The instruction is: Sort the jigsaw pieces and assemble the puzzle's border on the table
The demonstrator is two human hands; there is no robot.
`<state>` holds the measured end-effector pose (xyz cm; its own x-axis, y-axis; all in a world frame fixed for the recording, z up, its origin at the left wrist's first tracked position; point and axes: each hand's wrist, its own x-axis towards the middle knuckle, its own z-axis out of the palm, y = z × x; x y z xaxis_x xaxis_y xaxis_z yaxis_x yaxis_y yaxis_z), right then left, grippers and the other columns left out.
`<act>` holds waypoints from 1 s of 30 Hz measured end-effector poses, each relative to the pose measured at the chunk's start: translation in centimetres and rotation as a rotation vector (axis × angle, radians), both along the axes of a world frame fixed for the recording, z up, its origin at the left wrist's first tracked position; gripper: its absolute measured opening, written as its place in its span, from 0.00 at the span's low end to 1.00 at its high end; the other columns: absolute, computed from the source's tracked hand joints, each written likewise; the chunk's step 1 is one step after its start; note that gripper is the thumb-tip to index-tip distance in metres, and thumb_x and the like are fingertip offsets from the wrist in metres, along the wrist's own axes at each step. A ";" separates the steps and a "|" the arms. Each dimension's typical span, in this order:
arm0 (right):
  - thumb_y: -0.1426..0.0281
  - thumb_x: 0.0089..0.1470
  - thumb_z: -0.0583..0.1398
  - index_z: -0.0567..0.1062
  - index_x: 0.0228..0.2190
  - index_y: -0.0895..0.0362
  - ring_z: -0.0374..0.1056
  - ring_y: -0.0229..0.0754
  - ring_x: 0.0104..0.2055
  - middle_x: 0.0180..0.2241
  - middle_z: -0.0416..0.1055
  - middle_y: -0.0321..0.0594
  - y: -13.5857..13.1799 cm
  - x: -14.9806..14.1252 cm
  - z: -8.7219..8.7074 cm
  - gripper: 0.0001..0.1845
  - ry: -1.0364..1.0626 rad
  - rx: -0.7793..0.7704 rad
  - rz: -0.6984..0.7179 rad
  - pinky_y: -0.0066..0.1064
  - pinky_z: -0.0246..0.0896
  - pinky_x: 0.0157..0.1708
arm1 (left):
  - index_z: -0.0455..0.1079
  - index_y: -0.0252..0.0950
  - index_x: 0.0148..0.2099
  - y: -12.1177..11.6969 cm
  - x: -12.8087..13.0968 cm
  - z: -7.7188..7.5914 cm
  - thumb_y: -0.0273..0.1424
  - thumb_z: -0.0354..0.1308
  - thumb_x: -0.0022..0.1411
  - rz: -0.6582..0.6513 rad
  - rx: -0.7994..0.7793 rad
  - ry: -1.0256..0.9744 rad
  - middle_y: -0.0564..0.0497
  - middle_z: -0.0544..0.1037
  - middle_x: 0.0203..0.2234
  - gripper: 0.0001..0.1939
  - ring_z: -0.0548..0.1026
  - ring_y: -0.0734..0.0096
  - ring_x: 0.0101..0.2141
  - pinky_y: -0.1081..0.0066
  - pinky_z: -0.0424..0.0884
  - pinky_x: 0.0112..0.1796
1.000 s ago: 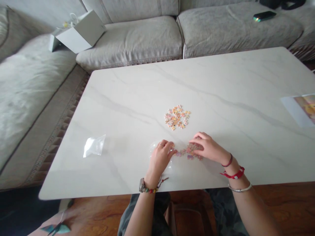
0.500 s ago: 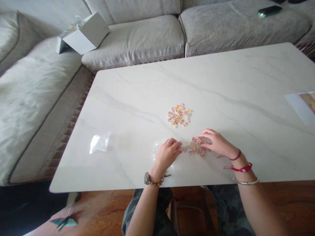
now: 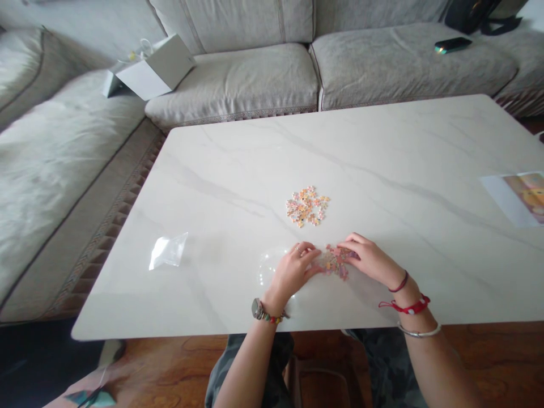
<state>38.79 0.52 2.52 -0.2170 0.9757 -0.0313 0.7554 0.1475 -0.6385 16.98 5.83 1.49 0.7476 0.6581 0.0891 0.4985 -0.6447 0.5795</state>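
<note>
A loose heap of small pink and yellow jigsaw pieces (image 3: 334, 265) lies on the table between my two hands. My left hand (image 3: 297, 265) is at the heap's left edge, palm down, with thumb and index finger apart. On the heap's right side, my right hand (image 3: 368, 258) has its fingers bent around a few pink and purple pieces; its thumb is partly hidden. A second pile of orange, pink and white jigsaw pieces (image 3: 306, 207) is spread out farther back. Shiny spots and a faint round outline (image 3: 270, 266) show beside my left hand; I cannot tell what makes them.
A clear plastic bag (image 3: 169, 251) lies on the left of the marbled white table (image 3: 238, 164). At the right edge is a sheet with a colour picture (image 3: 525, 195). Behind stands a grey sofa (image 3: 255, 79) with a white box (image 3: 157, 67) and a phone (image 3: 453, 45).
The view has shifted slightly. My left hand has moved right, its thumb and index finger spreading apart at the heap. My right hand's fingers have drawn in on the pieces, bunching the heap.
</note>
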 end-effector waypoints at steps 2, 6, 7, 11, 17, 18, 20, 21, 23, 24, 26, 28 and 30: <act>0.77 0.48 0.55 0.70 0.40 0.53 0.66 0.39 0.36 0.35 0.66 0.40 0.0 0.2 0.0 0.16 0.003 0.011 -0.011 0.32 0.63 0.39 | 0.64 0.41 0.47 -0.4 0.3 0.1 0.37 0.53 0.56 -0.059 0.028 0.004 0.47 0.67 0.42 0.16 0.67 0.67 0.42 0.66 0.67 0.43; 0.79 0.48 0.53 0.71 0.40 0.53 0.65 0.40 0.38 0.37 0.66 0.40 -0.2 1.3 -0.3 0.18 -0.039 0.068 -0.066 0.34 0.63 0.41 | 0.66 0.42 0.45 -0.6 0.8 0.1 0.33 0.50 0.59 -0.069 0.064 0.013 0.48 0.68 0.41 0.12 0.67 0.68 0.41 0.67 0.68 0.42; 0.79 0.47 0.53 0.71 0.40 0.53 0.65 0.40 0.39 0.37 0.66 0.40 -0.2 1.6 -0.4 0.18 -0.056 0.087 -0.078 0.35 0.63 0.41 | 0.67 0.43 0.45 -0.4 0.8 0.1 0.33 0.49 0.60 -0.068 0.070 0.010 0.48 0.69 0.41 0.11 0.66 0.68 0.41 0.66 0.68 0.42; 0.76 0.47 0.56 0.72 0.38 0.52 0.63 0.42 0.39 0.37 0.65 0.41 -0.2 1.7 -0.2 0.15 -0.093 0.129 -0.089 0.37 0.62 0.41 | 0.67 0.42 0.45 0.2 0.6 0.1 0.35 0.51 0.58 -0.038 0.086 -0.023 0.47 0.69 0.42 0.12 0.66 0.67 0.41 0.64 0.67 0.42; 0.69 0.50 0.57 0.73 0.31 0.54 0.62 0.42 0.37 0.32 0.65 0.41 0.2 -0.5 0.3 0.06 -0.151 0.136 -0.078 0.36 0.61 0.38 | 0.69 0.43 0.43 -0.2 0.9 0.3 0.32 0.50 0.59 -0.058 0.077 -0.011 0.49 0.69 0.42 0.10 0.65 0.66 0.43 0.63 0.66 0.43; 0.70 0.50 0.56 0.73 0.30 0.55 0.61 0.42 0.36 0.31 0.66 0.41 0.2 -0.5 0.2 0.06 -0.172 0.131 -0.084 0.35 0.61 0.38 | 0.69 0.42 0.41 -0.2 0.9 0.4 0.32 0.50 0.59 -0.046 0.075 -0.005 0.49 0.69 0.42 0.09 0.65 0.66 0.43 0.63 0.65 0.44; 0.71 0.51 0.55 0.73 0.28 0.56 0.61 0.41 0.35 0.30 0.66 0.41 0.3 -0.2 0.1 0.06 -0.205 0.118 -0.083 0.35 0.60 0.38 | 0.70 0.42 0.40 0.0 0.6 0.6 0.32 0.50 0.59 -0.029 0.067 -0.010 0.49 0.69 0.42 0.09 0.64 0.66 0.43 0.62 0.65 0.44; 0.71 0.51 0.55 0.73 0.27 0.56 0.61 0.41 0.35 0.30 0.66 0.41 0.3 0.0 0.0 0.06 -0.214 0.114 -0.082 0.35 0.59 0.37 | 0.69 0.42 0.40 0.1 0.3 0.7 0.32 0.50 0.59 -0.020 0.064 -0.019 0.49 0.69 0.42 0.09 0.64 0.67 0.43 0.62 0.65 0.44; 0.72 0.51 0.55 0.73 0.27 0.56 0.61 0.41 0.35 0.30 0.66 0.41 0.3 0.4 0.0 0.07 -0.217 0.122 -0.093 0.35 0.59 0.37 | 0.69 0.42 0.42 0.3 -0.3 0.9 0.31 0.51 0.59 0.003 0.066 -0.033 0.49 0.69 0.42 0.10 0.64 0.67 0.43 0.62 0.64 0.45; 0.72 0.51 0.55 0.73 0.27 0.56 0.61 0.41 0.35 0.31 0.66 0.41 0.3 0.4 0.1 0.07 -0.209 0.131 -0.098 0.34 0.58 0.36 | 0.68 0.42 0.43 0.3 -0.5 0.9 0.31 0.51 0.59 0.020 0.071 -0.034 0.49 0.68 0.43 0.10 0.64 0.67 0.43 0.61 0.64 0.45; 0.72 0.50 0.56 0.73 0.31 0.55 0.61 0.41 0.37 0.33 0.66 0.41 0.3 -0.3 0.3 0.06 -0.187 0.144 -0.069 0.34 0.58 0.37 | 0.69 0.43 0.42 0.2 -0.8 0.7 0.30 0.51 0.59 0.052 0.083 -0.022 0.50 0.67 0.44 0.10 0.63 0.66 0.44 0.61 0.63 0.46; 0.70 0.48 0.58 0.73 0.34 0.54 0.60 0.42 0.39 0.35 0.66 0.41 0.3 -1.7 0.5 0.08 -0.179 0.140 0.016 0.35 0.56 0.38 | 0.69 0.43 0.42 0.0 -0.7 0.6 0.30 0.51 0.58 0.060 0.085 0.002 0.50 0.67 0.44 0.09 0.63 0.65 0.44 0.61 0.64 0.46; 0.69 0.45 0.61 0.73 0.33 0.54 0.60 0.43 0.40 0.35 0.66 0.40 0.3 -3.2 0.7 0.09 -0.208 0.127 0.096 0.35 0.55 0.39 | 0.69 0.42 0.41 -0.2 -0.4 0.4 0.31 0.51 0.58 0.056 0.082 0.019 0.50 0.67 0.44 0.09 0.62 0.64 0.44 0.61 0.64 0.45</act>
<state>35.62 0.82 3.20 -0.3102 0.9500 0.0367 0.8471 0.2937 -0.4429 16.53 5.59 1.92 0.7117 0.6903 0.1302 0.5460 -0.6602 0.5158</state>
